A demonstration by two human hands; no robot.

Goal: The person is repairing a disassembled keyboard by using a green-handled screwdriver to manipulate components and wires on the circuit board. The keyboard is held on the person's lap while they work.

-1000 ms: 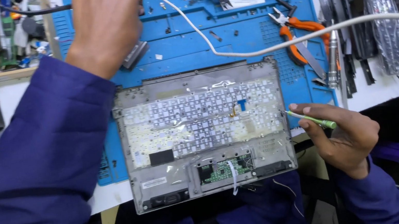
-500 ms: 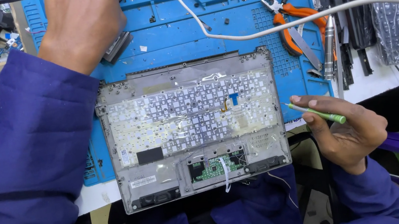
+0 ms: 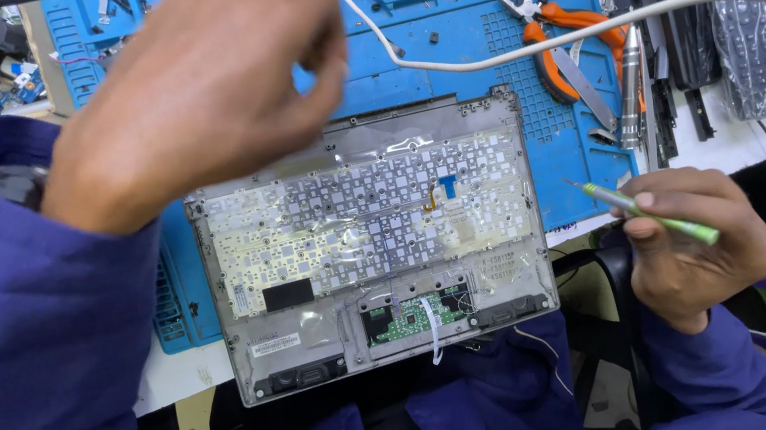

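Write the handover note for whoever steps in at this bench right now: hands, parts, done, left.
Left hand: raised above the blue work mat, fingertips pinched together; whether they hold anything is too small to tell.
Right hand: off the right edge of the bench, shut on a green screwdriver, tip pointing up-left.
Laptop keyboard shell: lies inside-up, partly on the mat, near edge overhanging the bench; a small green board with a white ribbon sits at its near middle.
Orange pliers and a silver driver lie on the mat to the right.
Done: shell is opened and exposed.
Left: small board and keyboard backing are still fitted.
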